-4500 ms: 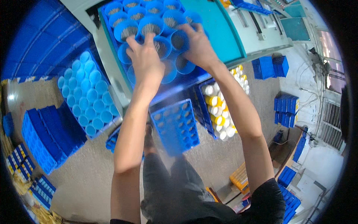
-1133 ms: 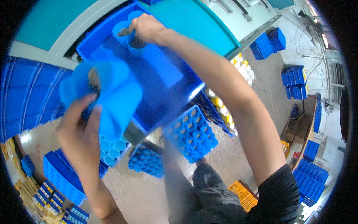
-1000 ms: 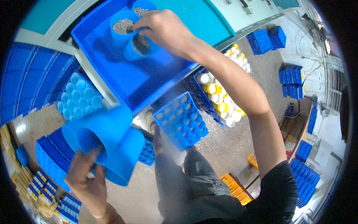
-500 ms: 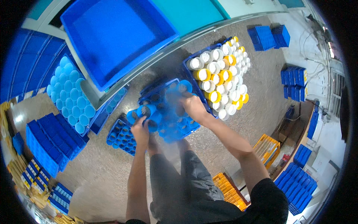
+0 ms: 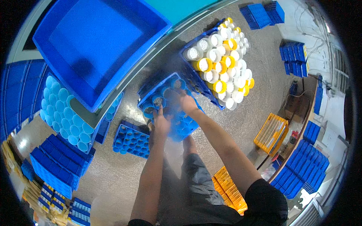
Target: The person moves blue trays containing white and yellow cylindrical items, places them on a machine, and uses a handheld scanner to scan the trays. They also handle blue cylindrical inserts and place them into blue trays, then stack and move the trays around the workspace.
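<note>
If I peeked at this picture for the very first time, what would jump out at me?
Probably the big empty blue tub at the upper left, the largest thing in view. Next, the crate packed with white and yellow cones at the upper right, bright against the grey floor. In the middle, the left hand and right hand reach down into a blue crate of cups on the floor.

Just one view here: a head-worn fisheye staring steeply down from standing height at the floor (image 5: pixel 245 98), forearms entering from the bottom edge, edges curving hard.
</note>
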Demonstrator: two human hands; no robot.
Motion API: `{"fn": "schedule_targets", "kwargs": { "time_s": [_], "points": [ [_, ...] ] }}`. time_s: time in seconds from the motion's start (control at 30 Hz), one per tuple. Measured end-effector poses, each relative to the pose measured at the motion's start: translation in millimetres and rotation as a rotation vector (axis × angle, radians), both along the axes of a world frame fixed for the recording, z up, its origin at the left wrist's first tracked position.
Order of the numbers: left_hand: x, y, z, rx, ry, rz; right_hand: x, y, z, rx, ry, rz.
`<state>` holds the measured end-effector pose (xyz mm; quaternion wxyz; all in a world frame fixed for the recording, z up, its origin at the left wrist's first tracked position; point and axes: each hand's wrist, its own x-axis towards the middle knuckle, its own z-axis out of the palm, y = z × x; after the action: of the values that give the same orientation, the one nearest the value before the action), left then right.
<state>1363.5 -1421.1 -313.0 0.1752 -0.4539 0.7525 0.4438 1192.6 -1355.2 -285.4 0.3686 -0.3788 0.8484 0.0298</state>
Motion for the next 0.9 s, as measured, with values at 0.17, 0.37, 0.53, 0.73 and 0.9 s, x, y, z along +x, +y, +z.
{"fn": "schedule_targets", "kwargs": {
  "time_s": [0.17,0.37,0.53,0.73,0.9],
  "points": [
    [-18.5,-38.7,98.0,0.385,0.327,0.423,18.1,30.6,44.3,-0.324,0.025,-0.188],
    [-63.9,-156.2,214.8,0.934,1.259,1.219,70.4,136.7,95.0,-0.426,0.038,-0.465],
    [-74.3,-236.5,211.0,1.110,0.941,1.322,133.8,256.3,99.4,-0.179,-0.007,-0.516],
    [-9.0,-119.2,296.1,-0.100,0.982,0.190,159.2,352.5,123.2,-0.211,-0.108,-0.746],
    [63.1,78.2,309.1,-0.816,0.584,-0.236,140.5,428.3,202.1,-0.655,-0.181,-0.815]
  ]
}}
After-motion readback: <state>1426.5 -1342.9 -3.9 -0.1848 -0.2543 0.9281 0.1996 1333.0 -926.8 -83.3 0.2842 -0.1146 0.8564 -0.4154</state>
